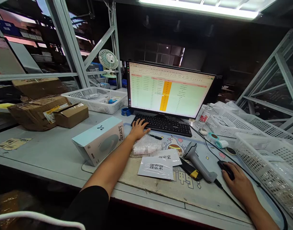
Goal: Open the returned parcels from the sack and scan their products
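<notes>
My left hand [137, 128] rests with spread fingers on the left end of a black keyboard [170, 125]. My right hand [237, 182] is curved over a black computer mouse [226, 170] at the right of the desk mat. Behind the keyboard a monitor [146, 86] shows a spreadsheet with an orange column. Below my left hand lie a bubble-wrapped item [146, 147], a black pen [155, 136] and white printed packets [156, 167]. A grey barcode scanner [200, 163] lies between the packets and the mouse. Left of my forearm stands a pale blue and white box [101, 140].
Brown cardboard boxes [71, 115] and a white basket [95, 99] stand at the left, with a small fan [108, 59] behind. White plastic baskets [263, 166] line the right side. Tape rolls [221, 144] sit near them. A black cable runs past the mouse.
</notes>
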The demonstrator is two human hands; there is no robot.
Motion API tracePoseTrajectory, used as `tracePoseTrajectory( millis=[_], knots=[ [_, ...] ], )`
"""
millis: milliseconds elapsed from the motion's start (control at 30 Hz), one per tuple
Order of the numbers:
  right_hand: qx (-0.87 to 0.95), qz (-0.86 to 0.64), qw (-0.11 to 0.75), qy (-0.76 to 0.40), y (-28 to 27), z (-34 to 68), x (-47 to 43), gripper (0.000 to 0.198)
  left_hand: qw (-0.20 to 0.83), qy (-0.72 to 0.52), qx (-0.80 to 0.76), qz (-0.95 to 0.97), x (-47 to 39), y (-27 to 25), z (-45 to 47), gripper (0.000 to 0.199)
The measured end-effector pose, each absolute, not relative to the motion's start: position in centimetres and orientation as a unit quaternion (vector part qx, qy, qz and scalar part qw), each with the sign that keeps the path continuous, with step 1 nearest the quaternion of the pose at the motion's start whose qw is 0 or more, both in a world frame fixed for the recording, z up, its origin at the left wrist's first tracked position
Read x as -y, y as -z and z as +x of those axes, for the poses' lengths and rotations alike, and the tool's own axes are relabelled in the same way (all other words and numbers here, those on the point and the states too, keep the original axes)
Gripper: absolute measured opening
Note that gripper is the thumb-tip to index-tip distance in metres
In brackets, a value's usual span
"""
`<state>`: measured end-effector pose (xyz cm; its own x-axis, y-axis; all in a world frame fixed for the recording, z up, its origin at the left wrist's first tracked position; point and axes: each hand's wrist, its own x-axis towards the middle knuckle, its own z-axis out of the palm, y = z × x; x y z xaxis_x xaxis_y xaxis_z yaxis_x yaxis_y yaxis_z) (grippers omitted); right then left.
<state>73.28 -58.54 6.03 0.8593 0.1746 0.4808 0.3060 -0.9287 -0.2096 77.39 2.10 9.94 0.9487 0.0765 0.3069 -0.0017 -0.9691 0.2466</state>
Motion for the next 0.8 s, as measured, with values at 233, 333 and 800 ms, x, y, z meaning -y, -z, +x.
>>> tracePoseTrajectory(
  millis=[233,333,800],
  knots=[
    [0.130,-0.956,0.129,0.231,-6.1,73.3,58.3,0.047,0.168,-0.212,-0.050,0.962,-1.8,-12.7,76.8,0.054],
    [0.124,-0.956,0.129,0.232,-6.6,72.7,57.4,0.047,0.198,-0.187,-0.025,0.962,-1.5,-15.6,75.7,0.053],
    [0.177,-0.921,0.220,0.268,-11.7,70.4,52.6,0.046,0.150,0.048,0.022,0.987,4.6,-17.0,67.8,0.042]
  ],
)
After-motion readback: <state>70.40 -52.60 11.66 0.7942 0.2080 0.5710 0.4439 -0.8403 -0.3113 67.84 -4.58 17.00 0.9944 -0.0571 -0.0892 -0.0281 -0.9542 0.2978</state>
